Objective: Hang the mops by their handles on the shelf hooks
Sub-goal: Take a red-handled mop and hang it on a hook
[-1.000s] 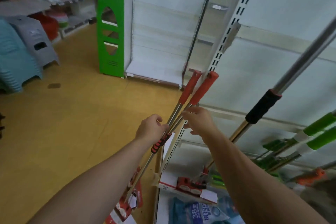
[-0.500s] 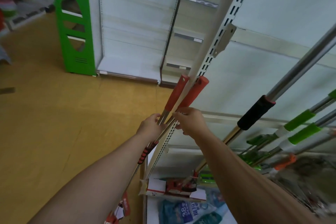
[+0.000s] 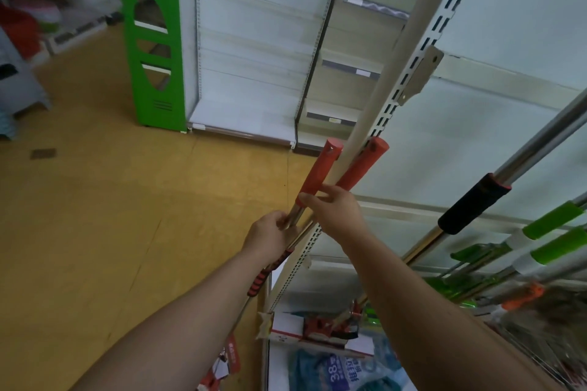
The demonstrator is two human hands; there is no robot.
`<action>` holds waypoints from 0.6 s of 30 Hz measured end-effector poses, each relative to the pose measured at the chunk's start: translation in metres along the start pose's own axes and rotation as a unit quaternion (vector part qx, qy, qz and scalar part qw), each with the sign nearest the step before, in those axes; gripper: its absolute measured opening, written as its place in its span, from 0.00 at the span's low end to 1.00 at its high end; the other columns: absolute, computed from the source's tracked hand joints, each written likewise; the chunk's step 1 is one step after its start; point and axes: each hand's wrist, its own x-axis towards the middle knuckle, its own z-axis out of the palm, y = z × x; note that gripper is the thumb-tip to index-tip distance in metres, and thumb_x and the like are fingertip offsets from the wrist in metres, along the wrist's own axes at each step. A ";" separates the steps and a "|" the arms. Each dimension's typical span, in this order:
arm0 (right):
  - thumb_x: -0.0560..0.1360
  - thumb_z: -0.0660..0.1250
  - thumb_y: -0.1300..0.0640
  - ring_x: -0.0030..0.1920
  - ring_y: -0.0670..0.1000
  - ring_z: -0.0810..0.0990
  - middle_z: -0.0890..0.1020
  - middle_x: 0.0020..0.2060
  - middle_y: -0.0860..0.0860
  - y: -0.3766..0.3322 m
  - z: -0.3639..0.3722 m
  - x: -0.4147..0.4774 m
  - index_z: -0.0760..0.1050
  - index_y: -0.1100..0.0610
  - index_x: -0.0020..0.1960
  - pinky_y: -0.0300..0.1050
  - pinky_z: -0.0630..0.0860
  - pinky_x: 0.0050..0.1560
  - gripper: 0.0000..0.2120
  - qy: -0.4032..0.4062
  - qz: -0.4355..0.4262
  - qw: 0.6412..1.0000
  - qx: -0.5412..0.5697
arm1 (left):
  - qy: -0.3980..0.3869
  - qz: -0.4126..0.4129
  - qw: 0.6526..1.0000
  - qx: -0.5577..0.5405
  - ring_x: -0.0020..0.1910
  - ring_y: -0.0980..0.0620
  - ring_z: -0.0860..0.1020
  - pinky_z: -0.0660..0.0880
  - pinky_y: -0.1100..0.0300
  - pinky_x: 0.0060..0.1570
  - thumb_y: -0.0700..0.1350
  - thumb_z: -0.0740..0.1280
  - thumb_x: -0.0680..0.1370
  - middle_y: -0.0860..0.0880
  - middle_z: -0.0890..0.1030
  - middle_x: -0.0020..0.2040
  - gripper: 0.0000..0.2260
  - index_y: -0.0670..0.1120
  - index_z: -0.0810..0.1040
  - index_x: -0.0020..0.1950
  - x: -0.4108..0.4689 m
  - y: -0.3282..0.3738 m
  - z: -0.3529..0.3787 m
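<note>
Two mops with red grips lean up against the slotted shelf upright (image 3: 409, 73). The left red grip (image 3: 319, 170) and the right red grip (image 3: 363, 165) lie on either side of a beige post. My left hand (image 3: 270, 232) grips the left mop's metal shaft just below its red grip. Curled over the right mop's shaft at the base of its grip, my right hand (image 3: 336, 213) stretches its thumb across to the left grip's base. The mop heads (image 3: 320, 327) in red packaging show low down between my arms. No hook is plainly visible.
To the right lean a mop with a black grip (image 3: 473, 203), two with green grips (image 3: 552, 219) and one with an orange part (image 3: 524, 294). A metal bracket (image 3: 422, 73) juts from the upright. A green shelf end panel (image 3: 152, 41) stands on the yellow floor; a blue package (image 3: 333, 368) lies below.
Both hands have slid a little higher along the shafts, close under the red grips. My right thumb now reaches across to the left grip. The view has swung slightly.
</note>
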 end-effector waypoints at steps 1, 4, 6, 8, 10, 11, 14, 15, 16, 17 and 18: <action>0.77 0.74 0.46 0.45 0.49 0.87 0.87 0.45 0.45 0.000 0.002 -0.002 0.82 0.50 0.65 0.50 0.86 0.50 0.18 -0.001 -0.003 1.000 0.008 | 0.003 0.003 1.000 -0.001 0.45 0.56 0.80 0.73 0.59 0.40 0.54 0.69 0.79 0.57 0.81 0.48 0.08 0.55 0.79 0.56 -0.005 -0.002 -0.001; 0.78 0.73 0.48 0.46 0.51 0.88 0.88 0.47 0.47 -0.001 0.011 -0.011 0.82 0.52 0.62 0.55 0.86 0.54 0.15 -0.008 -0.014 1.000 0.023 | 0.023 0.008 1.000 0.003 0.47 0.53 0.81 0.75 0.57 0.42 0.54 0.68 0.79 0.57 0.82 0.47 0.07 0.56 0.80 0.56 -0.021 -0.013 -0.002; 0.79 0.72 0.48 0.46 0.52 0.88 0.88 0.44 0.46 -0.002 0.017 -0.017 0.81 0.49 0.57 0.56 0.85 0.54 0.09 -0.016 -0.026 0.999 0.027 | 0.034 0.008 0.999 -0.004 0.45 0.54 0.81 0.74 0.60 0.39 0.52 0.68 0.80 0.58 0.82 0.45 0.05 0.56 0.79 0.54 -0.032 -0.019 -0.004; 0.79 0.72 0.48 0.46 0.50 0.87 0.88 0.43 0.45 -0.003 0.021 -0.024 0.80 0.48 0.56 0.55 0.85 0.54 0.08 -0.025 -0.040 0.998 0.030 | 0.046 0.012 0.999 -0.013 0.42 0.55 0.80 0.70 0.62 0.36 0.52 0.68 0.80 0.58 0.81 0.42 0.03 0.55 0.79 0.52 -0.043 -0.026 -0.007; 0.79 0.72 0.49 0.46 0.48 0.87 0.88 0.45 0.45 -0.005 0.022 -0.033 0.81 0.51 0.59 0.52 0.84 0.54 0.11 -0.036 -0.047 0.998 0.037 | 0.059 0.020 0.998 -0.022 0.40 0.56 0.77 0.67 0.62 0.34 0.53 0.69 0.80 0.58 0.79 0.39 0.03 0.56 0.78 0.51 -0.054 -0.033 -0.009; 0.79 0.73 0.49 0.47 0.48 0.86 0.88 0.46 0.46 -0.006 0.023 -0.038 0.81 0.51 0.61 0.51 0.84 0.53 0.13 -0.042 -0.049 0.997 0.039 | 0.065 0.021 0.997 -0.027 0.39 0.57 0.77 0.67 0.63 0.34 0.53 0.69 0.80 0.59 0.79 0.39 0.03 0.56 0.78 0.51 -0.059 -0.036 -0.010; 0.78 0.73 0.47 0.52 0.47 0.86 0.88 0.50 0.46 -0.007 0.028 -0.053 0.80 0.51 0.62 0.51 0.83 0.58 0.15 -0.063 -0.063 0.995 0.048 | 0.092 0.030 0.994 -0.043 0.42 0.61 0.78 0.68 0.64 0.36 0.53 0.69 0.80 0.60 0.80 0.41 0.04 0.56 0.79 0.53 -0.077 -0.042 -0.014; 0.77 0.73 0.47 0.53 0.47 0.86 0.88 0.50 0.46 -0.008 0.031 -0.058 0.80 0.50 0.62 0.53 0.82 0.60 0.15 -0.069 -0.068 0.994 0.050 | 0.101 0.033 0.993 -0.046 0.43 0.62 0.78 0.69 0.64 0.37 0.53 0.69 0.80 0.61 0.80 0.42 0.04 0.56 0.79 0.53 -0.083 -0.044 -0.016; 0.76 0.74 0.46 0.53 0.47 0.86 0.88 0.50 0.46 -0.009 0.033 -0.063 0.80 0.49 0.61 0.55 0.82 0.61 0.15 -0.075 -0.072 0.993 0.050 | 0.109 0.034 0.992 -0.049 0.45 0.62 0.78 0.70 0.64 0.38 0.53 0.69 0.80 0.61 0.80 0.43 0.04 0.57 0.79 0.54 -0.090 -0.045 -0.017; 0.76 0.74 0.45 0.53 0.48 0.87 0.88 0.49 0.46 -0.010 0.036 -0.068 0.80 0.49 0.59 0.56 0.82 0.62 0.15 -0.081 -0.077 0.993 0.050 | 0.118 0.034 0.991 -0.053 0.45 0.63 0.78 0.71 0.64 0.39 0.53 0.69 0.80 0.62 0.80 0.44 0.04 0.58 0.78 0.54 -0.096 -0.046 -0.019; 0.75 0.74 0.45 0.53 0.48 0.87 0.88 0.50 0.46 -0.011 0.038 -0.072 0.80 0.49 0.58 0.57 0.82 0.62 0.14 -0.088 -0.085 0.991 0.051 | 0.125 0.030 0.990 -0.059 0.46 0.63 0.78 0.72 0.64 0.40 0.53 0.70 0.80 0.62 0.80 0.44 0.04 0.58 0.77 0.54 -0.103 -0.048 -0.020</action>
